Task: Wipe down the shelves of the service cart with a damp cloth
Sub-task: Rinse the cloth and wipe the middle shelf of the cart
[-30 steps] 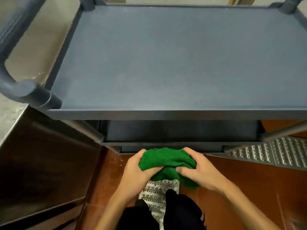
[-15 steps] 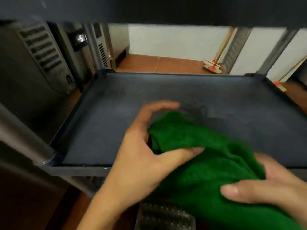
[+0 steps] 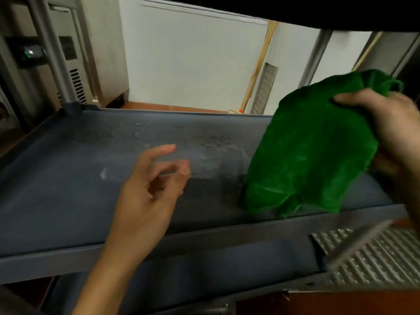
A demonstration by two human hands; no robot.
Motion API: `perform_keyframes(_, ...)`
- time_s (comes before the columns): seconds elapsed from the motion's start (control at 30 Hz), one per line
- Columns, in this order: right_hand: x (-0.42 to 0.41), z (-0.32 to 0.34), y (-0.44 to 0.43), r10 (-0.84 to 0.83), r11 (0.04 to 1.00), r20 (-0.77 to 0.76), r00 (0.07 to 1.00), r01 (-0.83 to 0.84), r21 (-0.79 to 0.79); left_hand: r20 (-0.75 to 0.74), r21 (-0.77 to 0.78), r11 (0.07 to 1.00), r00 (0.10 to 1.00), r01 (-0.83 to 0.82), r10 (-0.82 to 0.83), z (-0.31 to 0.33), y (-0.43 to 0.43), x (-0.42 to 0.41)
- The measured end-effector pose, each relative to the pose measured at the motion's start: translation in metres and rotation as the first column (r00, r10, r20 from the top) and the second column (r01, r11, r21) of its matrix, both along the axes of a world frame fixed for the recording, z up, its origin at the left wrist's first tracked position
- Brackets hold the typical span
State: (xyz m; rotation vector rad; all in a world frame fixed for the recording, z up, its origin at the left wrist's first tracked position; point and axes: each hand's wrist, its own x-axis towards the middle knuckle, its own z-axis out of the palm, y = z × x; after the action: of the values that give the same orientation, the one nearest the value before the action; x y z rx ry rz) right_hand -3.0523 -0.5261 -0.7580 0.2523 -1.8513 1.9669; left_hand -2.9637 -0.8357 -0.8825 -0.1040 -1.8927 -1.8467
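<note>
The dark grey middle shelf (image 3: 68, 169) of the service cart fills the view, with pale wet smears and droplets near its middle and back. My right hand (image 3: 391, 128) grips the top of a green cloth (image 3: 306, 151), which hangs down so its lower edge touches the shelf's right front. My left hand (image 3: 147, 196) hovers over the shelf's front middle, fingers loosely curled and apart, holding nothing. The upper shelf's underside (image 3: 295, 10) runs dark across the top. A lower shelf (image 3: 227, 264) shows beneath the front rim.
Grey cart posts stand at the back left (image 3: 52, 53) and back right (image 3: 316, 57). A steel appliance (image 3: 75, 71) sits behind on the left. A perforated metal grate (image 3: 372, 258) lies at the lower right. Broom handles (image 3: 259, 64) lean on the white wall.
My view dropped from above the top shelf to the middle shelf. My left hand let go of the cloth; my right hand carried it up and to the right, hanging open.
</note>
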Motion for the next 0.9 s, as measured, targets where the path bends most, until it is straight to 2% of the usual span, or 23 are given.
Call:
perform_keyframes(0.03,-0.002,-0.002,-0.009,-0.068,0.988,0.013,0.998,0.065,0.143,-0.002,-0.043,0.999,1.000,-0.021,0.021,-0.003,0.000,-0.001)
perform_keyframes(0.1,-0.005,0.009,-0.012,-0.180,0.891,-0.158,0.971,0.229,0.392,-0.008,-0.121,0.991,0.999,-0.053,0.052,-0.011,0.000,-0.002)
perform_keyframes(0.17,-0.018,0.000,0.003,-0.231,0.698,-0.292,0.928,0.367,0.614,-0.015,-0.181,0.980,0.996,-0.084,0.082,-0.017,0.000,-0.003)
perform_keyframes(0.23,-0.030,-0.016,0.007,-0.241,0.499,-0.300,0.923,0.383,0.777,-0.035,-0.298,0.947,0.993,-0.117,0.111,-0.021,0.002,-0.004)
perform_keyframes(0.33,-0.045,-0.058,-0.010,-0.047,0.357,-0.195,0.980,0.199,0.913,-0.047,-0.423,0.892,0.987,-0.162,0.157,-0.022,0.005,-0.004)
perform_keyframes(0.4,-0.049,-0.082,-0.027,0.098,0.284,-0.020,0.995,-0.008,0.959,-0.059,-0.497,0.842,0.976,-0.210,0.208,-0.022,0.004,-0.003)
perform_keyframes(0.47,-0.045,-0.101,-0.041,0.192,0.203,0.141,0.971,-0.180,0.963,-0.085,-0.578,0.772,0.961,-0.264,0.265,-0.024,0.002,-0.001)
perform_keyframes(0.53,-0.043,-0.108,-0.043,0.225,0.260,0.230,0.947,-0.286,0.922,-0.132,-0.641,0.703,0.947,-0.308,0.294,-0.024,-0.004,0.001)
perform_keyframes(0.63,-0.049,-0.103,-0.025,0.206,0.444,0.297,0.932,-0.359,0.821,-0.128,-0.733,0.617,0.949,-0.286,0.289,-0.018,-0.015,0.000)
perform_keyframes(0.7,-0.054,-0.094,-0.015,0.183,0.435,0.285,0.941,-0.338,0.835,-0.104,-0.794,0.553,0.953,-0.252,0.286,-0.012,-0.023,-0.005)
perform_keyframes(0.73,-0.054,-0.091,-0.015,0.120,0.414,0.295,0.948,-0.318,0.853,-0.094,-0.805,0.542,0.954,-0.242,0.286,-0.011,-0.026,-0.009)
perform_keyframes(0.77,-0.057,-0.091,-0.015,0.068,0.389,0.252,0.965,-0.258,0.884,-0.079,-0.809,0.542,0.956,-0.228,0.283,-0.010,-0.028,-0.014)
perform_keyframes(0.83,-0.062,-0.094,-0.024,-0.050,0.354,0.041,0.998,-0.021,0.935,-0.010,-0.820,0.547,0.960,-0.168,0.279,-0.010,-0.029,-0.021)
perform_keyframes(0.87,-0.063,-0.093,-0.028,-0.134,0.385,-0.020,0.991,0.071,0.920,0.039,-0.834,0.537,0.959,-0.124,0.281,-0.011,-0.028,-0.023)
perform_keyframes(0.9,-0.064,-0.094,-0.032,-0.206,0.409,-0.018,0.978,0.102,0.907,0.078,-0.852,0.516,0.954,-0.086,0.288,-0.013,-0.028,-0.025)
